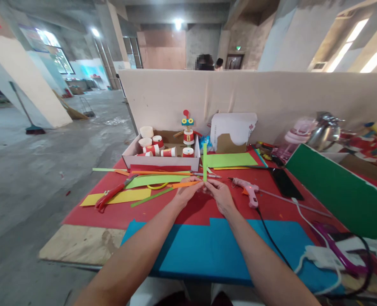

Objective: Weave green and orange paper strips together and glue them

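Green strip [205, 159] and orange strip [186, 184] meet above the red sheet [108, 216], right where our left hand [188, 192] and right hand [220, 194] come together. Our fingertips pinch both strips at that corner, the orange one running out leftward. Just beside our right hand we have the pink glue gun [252, 198]; beyond sits a box [161, 163] of paper cups [168, 152].
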The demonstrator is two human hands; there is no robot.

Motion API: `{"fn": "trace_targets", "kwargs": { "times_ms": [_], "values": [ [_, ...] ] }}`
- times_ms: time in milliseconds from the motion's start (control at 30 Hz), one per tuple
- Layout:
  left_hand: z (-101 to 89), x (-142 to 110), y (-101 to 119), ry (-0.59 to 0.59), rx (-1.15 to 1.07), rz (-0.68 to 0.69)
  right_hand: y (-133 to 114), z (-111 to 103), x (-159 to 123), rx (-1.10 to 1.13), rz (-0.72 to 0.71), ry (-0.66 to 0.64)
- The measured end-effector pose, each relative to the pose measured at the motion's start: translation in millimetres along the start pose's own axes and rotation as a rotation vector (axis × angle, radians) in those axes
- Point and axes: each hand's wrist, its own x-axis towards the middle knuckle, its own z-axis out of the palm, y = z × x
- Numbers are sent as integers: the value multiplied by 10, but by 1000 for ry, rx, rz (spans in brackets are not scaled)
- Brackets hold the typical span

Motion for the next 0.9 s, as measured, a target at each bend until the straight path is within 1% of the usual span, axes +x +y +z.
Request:
{"fn": "trace_targets", "kwargs": {
  "times_ms": [100, 233, 400, 500, 600, 667, 733, 800, 900],
  "values": [
    [-2, 4, -17, 20, 39, 10, 5, -15, -2, -61, -25, 23],
    [-8, 16, -30, 42, 79, 27, 10, -21, 1, -86, -38, 34],
    [-15, -5, 23, 45, 92, 84, 20, -25, 28, -103, -51, 99],
    [-27, 3, 50, 93, 35, 85, 25, -18, 33, -57, 4, 92],
    [-45, 44, 42, 128, -121, 40, 13, -6, 25, 33, 64, 79],
    [-55, 70, 28, 114, -196, 43, -3, 0, 19, 112, 89, 80],
    [-56, 76, 19, 80, -209, 62, -19, 8, 12, 186, 101, 88],
    [-43, 60, 20, 26, -177, 55, -27, 21, 1, 229, 105, 86],
    [-12, 23, 30, -23, -108, 39, -20, 48, -17, 221, 88, 52]
  ]
}}
